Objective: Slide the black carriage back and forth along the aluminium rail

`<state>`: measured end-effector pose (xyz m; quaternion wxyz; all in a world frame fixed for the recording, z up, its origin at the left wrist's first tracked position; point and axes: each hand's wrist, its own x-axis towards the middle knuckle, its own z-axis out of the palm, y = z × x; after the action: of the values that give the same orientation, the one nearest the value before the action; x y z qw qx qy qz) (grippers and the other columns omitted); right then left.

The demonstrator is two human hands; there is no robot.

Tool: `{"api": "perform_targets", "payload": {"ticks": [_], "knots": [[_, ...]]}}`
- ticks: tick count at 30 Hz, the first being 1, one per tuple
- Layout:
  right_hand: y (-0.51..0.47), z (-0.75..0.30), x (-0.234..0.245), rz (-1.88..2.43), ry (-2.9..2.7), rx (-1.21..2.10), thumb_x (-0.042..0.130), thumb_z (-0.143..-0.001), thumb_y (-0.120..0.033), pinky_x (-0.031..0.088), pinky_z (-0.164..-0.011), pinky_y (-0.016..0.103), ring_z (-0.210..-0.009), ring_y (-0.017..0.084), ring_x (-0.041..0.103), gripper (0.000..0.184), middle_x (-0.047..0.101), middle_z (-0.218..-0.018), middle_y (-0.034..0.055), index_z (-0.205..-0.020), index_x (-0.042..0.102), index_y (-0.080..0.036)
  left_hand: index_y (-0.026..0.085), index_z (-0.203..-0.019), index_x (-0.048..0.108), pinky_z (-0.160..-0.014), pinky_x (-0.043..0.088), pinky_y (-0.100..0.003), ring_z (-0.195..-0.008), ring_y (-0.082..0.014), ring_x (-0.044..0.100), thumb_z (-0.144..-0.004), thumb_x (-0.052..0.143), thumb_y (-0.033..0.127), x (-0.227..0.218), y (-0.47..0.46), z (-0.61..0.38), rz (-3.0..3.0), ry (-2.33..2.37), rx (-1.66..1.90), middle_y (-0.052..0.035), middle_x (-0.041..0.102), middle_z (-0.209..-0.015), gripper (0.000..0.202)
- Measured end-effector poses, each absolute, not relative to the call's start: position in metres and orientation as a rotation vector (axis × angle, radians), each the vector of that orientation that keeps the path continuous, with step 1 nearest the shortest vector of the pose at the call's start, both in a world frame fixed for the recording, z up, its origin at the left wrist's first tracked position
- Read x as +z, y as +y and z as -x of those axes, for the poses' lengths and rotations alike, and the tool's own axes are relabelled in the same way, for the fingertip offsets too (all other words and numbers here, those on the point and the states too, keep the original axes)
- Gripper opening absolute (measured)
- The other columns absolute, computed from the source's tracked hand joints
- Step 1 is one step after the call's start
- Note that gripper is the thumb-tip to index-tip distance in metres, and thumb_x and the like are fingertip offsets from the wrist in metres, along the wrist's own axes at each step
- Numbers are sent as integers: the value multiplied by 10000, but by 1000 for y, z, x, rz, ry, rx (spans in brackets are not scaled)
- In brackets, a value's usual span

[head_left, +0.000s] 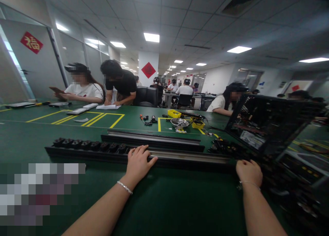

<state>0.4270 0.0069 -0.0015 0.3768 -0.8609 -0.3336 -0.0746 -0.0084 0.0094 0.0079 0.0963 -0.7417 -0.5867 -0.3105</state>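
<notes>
A long black rail (pixel 108 153) with a silver strip lies across the green table (pixel 164 201) in front of me. Several black sockets sit along its left part. My left hand (pixel 138 162) rests on the rail's middle, fingers curled over its top. My right hand (pixel 248 172) sits at the rail's right end with its fingers bent down over it. A second black rail (pixel 154 140) lies just behind the first.
A black computer case (pixel 267 126) stands tilted at the right. Yellow trays (pixel 174 113), a metal bowl (pixel 179 122) and small tools lie mid-table. Two people sit at the far left with papers, and others work further back. A blurred patch covers the lower left.
</notes>
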Motion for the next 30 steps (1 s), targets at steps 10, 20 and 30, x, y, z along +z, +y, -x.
{"api": "perform_targets", "payload": {"ticks": [10,20,30], "knots": [[2,-330,23,1934,-1253,-740,401,-802,-314,253,-1011,525,-1313,314,253,493,336,-1433,127,-1261,504,-167,260,-962,609,-999,293,-440,-1203,-242,453,-824,461,498,13,11,12,2207,-1720,-974,-41,585,-1239,312],[18,-288,11,1934,-1825,-444,291,-878,-343,296,-1010,425,-1238,225,406,436,536,-1299,50,-1142,614,-218,135,-1198,529,-1078,184,-517,-1317,-298,311,-818,411,360,13,23,63,1752,-2002,-851,-162,461,-1354,457],[14,-280,25,2098,-1771,-266,320,-826,-286,364,-893,375,-1123,183,510,405,623,-1174,4,-1063,647,-270,133,-1136,583,-1078,173,-561,-1208,-276,450,-823,375,307,7,25,62,1754,-1941,-875,-146,575,-1223,414]]}}
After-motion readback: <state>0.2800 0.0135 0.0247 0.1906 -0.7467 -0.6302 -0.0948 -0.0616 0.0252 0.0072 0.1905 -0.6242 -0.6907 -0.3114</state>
